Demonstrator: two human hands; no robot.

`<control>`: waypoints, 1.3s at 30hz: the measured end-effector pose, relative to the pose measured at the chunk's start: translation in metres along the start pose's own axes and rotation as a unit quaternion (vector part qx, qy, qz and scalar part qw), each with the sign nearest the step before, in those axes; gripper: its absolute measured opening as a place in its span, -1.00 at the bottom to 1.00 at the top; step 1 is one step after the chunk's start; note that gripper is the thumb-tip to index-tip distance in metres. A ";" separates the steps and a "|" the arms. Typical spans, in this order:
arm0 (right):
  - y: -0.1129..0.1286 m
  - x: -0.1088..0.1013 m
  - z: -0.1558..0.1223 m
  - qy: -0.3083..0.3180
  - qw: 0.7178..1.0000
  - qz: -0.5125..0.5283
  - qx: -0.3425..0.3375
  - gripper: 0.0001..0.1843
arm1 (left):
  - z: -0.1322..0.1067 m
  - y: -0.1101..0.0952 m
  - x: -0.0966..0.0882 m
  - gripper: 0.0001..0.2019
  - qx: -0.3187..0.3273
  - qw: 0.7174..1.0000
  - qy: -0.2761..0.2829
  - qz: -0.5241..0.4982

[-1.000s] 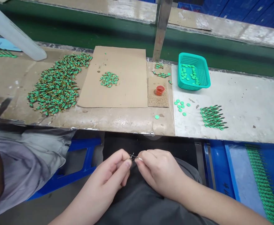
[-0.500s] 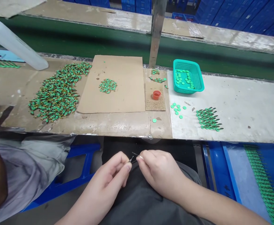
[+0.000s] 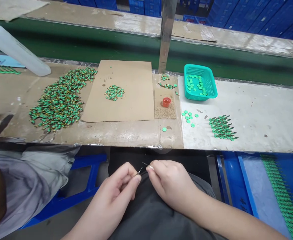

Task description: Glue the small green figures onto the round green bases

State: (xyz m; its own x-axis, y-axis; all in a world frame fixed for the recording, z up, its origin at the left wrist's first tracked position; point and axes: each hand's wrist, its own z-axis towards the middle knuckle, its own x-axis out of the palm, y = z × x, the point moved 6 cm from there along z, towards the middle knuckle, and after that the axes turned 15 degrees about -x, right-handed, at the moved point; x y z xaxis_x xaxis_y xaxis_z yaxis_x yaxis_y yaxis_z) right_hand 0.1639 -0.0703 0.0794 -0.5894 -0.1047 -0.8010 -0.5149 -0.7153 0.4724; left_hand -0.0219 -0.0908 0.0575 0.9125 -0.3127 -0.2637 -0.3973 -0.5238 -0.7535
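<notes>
We are seeing the counter (image 3: 126, 133) shining with worn glossy tape along its near edge, its right end showing matt, rough white. The cardboard sheet (image 3: 133, 103) is lying matt and smooth. The mesh basket (image 3: 200, 96) is gleaming as plastic, the post (image 3: 165, 33) as brushed metal. The thin wire (image 3: 144, 164) is glinting like metal against matt dark cloth (image 3: 149, 216).

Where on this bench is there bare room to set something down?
Bare: the white sheet right of the teal basket and the rows of green parts; the cardboard around its small pile. Crowded: the big green heap.
</notes>
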 end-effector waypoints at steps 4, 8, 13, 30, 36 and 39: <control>0.002 0.001 -0.001 0.006 1.000 0.016 -0.014 -0.59 | 0.002 0.003 -0.001 -0.36 0.003 1.000 -0.012 0.007; 0.002 0.001 -0.003 0.004 1.000 0.005 0.003 -0.57 | 0.004 0.007 -0.001 -0.37 0.000 1.000 -0.016 0.010; 0.002 0.000 -0.003 0.002 1.000 0.003 0.009 -0.55 | 0.004 0.009 0.000 -0.39 0.002 1.000 -0.023 0.005; 0.000 0.004 -0.005 0.006 1.000 0.029 0.007 -0.57 | 0.004 -0.002 -0.001 -0.53 0.044 0.996 -0.069 0.034; 0.000 0.006 -0.006 0.011 0.999 0.030 0.016 -0.57 | 0.005 0.000 0.000 -0.49 0.024 0.997 -0.061 0.032; -0.002 0.005 -0.008 0.009 0.999 0.018 0.028 -0.55 | 0.005 0.003 0.001 -0.48 0.019 0.998 -0.056 0.026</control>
State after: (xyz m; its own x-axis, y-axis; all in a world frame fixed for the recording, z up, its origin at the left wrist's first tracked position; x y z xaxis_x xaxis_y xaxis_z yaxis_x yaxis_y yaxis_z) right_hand 0.1663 -0.0750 0.0715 -0.5969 -0.1434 -0.7894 -0.5282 -0.6704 0.5212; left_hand -0.0216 -0.0888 0.0523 0.8966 -0.2472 -0.3674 -0.4426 -0.4783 -0.7585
